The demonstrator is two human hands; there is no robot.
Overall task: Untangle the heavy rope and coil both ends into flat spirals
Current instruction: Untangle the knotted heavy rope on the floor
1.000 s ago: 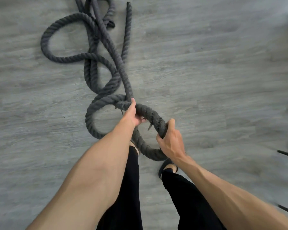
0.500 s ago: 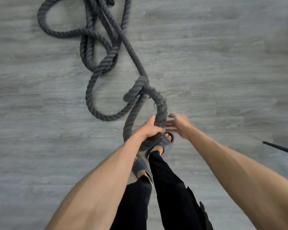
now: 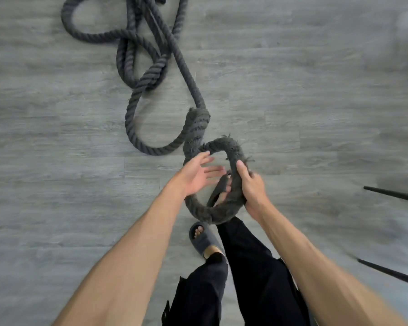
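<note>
On the grey floor [image 3: 57, 184] the right hand [image 3: 252, 187] had just clamped round the rope [image 3: 197, 128] as the left hand [image 3: 196, 177] released, fingers spread; untangling continued, coils unstarted.

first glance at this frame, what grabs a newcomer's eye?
The thick grey rope bunches at centre and runs into a frayed loop. The right hand grips that loop, and the left hand is open beside it. Next comes the tangle of the same rope, sprawled on the grey floor at upper left.
</note>
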